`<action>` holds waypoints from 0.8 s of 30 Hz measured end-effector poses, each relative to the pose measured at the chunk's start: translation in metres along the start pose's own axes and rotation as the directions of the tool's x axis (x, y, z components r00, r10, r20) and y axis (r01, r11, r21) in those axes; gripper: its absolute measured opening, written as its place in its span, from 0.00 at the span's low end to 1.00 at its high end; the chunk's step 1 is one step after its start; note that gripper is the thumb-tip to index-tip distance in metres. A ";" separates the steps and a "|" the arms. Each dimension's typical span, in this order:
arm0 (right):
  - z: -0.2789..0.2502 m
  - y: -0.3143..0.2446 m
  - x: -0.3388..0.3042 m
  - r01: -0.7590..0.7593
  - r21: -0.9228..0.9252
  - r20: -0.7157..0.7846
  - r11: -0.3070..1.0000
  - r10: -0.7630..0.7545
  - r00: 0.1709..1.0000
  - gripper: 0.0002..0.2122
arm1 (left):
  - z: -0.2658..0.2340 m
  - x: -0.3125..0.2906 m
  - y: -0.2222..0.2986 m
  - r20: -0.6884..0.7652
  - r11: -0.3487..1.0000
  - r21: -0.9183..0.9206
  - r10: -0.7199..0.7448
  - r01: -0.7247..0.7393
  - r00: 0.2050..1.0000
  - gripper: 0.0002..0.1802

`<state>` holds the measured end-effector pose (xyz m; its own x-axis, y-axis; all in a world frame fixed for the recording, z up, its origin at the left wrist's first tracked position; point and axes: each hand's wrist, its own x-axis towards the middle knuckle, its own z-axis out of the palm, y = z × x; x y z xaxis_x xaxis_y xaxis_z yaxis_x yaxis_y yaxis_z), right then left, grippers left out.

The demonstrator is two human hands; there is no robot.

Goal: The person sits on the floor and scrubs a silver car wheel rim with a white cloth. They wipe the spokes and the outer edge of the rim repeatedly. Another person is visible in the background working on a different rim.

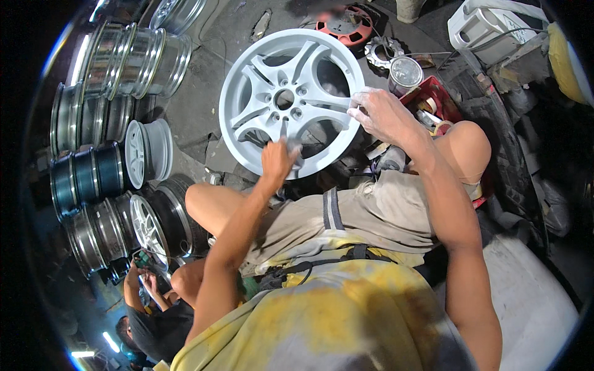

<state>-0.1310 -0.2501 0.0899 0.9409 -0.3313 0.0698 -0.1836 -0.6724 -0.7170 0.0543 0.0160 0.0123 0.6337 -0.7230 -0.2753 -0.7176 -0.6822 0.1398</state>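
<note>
A pale grey, matt-coated wheel rim with several spokes faces me, in front of my knees. At its lower edge, my left hand is closed against a spoke. A greyish scrap shows beside its fingers, too blurred to name. My right hand grips the rim's right edge, thumb and fingers pinched round it, with white dust on the fingertips. The bolt holes and the round centre hole of the rim are uncovered.
Stacked wheel rims line the left side, near a tyre. Another person works at lower left. To the right are a round tin, a red crate and a white plastic stool. An orange disc-shaped part lies beyond the rim.
</note>
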 end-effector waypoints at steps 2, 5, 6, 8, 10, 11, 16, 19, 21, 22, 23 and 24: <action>0.005 -0.001 0.001 -0.004 0.019 0.023 1.000 0.004 1.000 0.09 | 0.016 -0.027 -0.002 -0.037 0.991 -0.085 -0.111 0.108 0.993 0.25; 0.005 -0.005 0.006 0.011 -0.020 0.055 1.000 -0.010 0.998 0.09 | 0.021 -0.015 -0.006 -0.105 0.993 -0.106 -0.071 0.060 0.992 0.27; 0.006 -0.007 0.006 0.016 -0.014 0.054 1.000 -0.015 0.998 0.09 | 0.013 -0.006 -0.002 -0.085 0.995 -0.086 -0.051 0.044 0.995 0.26; 0.006 -0.009 0.005 0.016 -0.008 0.043 1.000 -0.015 0.999 0.08 | -0.019 0.021 0.012 -0.044 0.999 -0.047 0.002 -0.004 0.999 0.25; 0.004 -0.008 0.002 -0.005 0.002 0.051 1.000 0.005 0.999 0.09 | -0.033 0.026 0.003 -0.022 0.978 -0.175 0.112 -0.115 0.993 0.22; 0.002 -0.006 -0.002 -0.029 0.010 0.057 1.000 0.028 0.998 0.09 | -0.031 0.027 -0.006 -0.020 0.969 -0.205 0.138 -0.140 0.990 0.21; -0.006 0.000 -0.010 -0.042 -0.010 -0.020 0.999 0.041 0.999 0.09 | -0.031 0.083 -0.015 0.005 0.868 -0.345 0.382 -0.357 0.924 0.24; -0.004 0.008 -0.006 -0.038 0.004 -0.005 0.999 0.038 0.999 0.09 | -0.034 0.133 0.036 0.052 0.821 -0.237 0.545 -0.520 0.837 0.26; -0.003 0.008 -0.005 -0.043 -0.013 0.020 0.999 0.044 0.999 0.09 | -0.031 0.136 0.073 0.089 0.798 -0.243 0.585 -0.552 0.806 0.26; -0.002 0.007 -0.005 -0.044 -0.018 0.033 0.999 0.045 0.998 0.08 | -0.033 0.129 0.077 0.101 0.813 -0.177 0.576 -0.555 0.811 0.24; -0.001 0.007 -0.004 -0.039 0.003 0.024 0.999 0.039 0.999 0.09 | -0.023 0.131 0.060 0.091 0.789 -0.192 0.607 -0.584 0.789 0.23; -0.002 0.005 -0.004 -0.039 0.010 0.026 0.999 0.039 0.999 0.09 | -0.012 0.132 0.032 0.083 0.768 -0.205 0.632 -0.607 0.771 0.23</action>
<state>-0.1361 -0.2531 0.0877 0.9401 -0.3401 0.0243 -0.2173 -0.6525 -0.7260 0.1186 -0.1022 -0.0079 0.0112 -0.9792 -0.2024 -0.8762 -0.1071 0.4699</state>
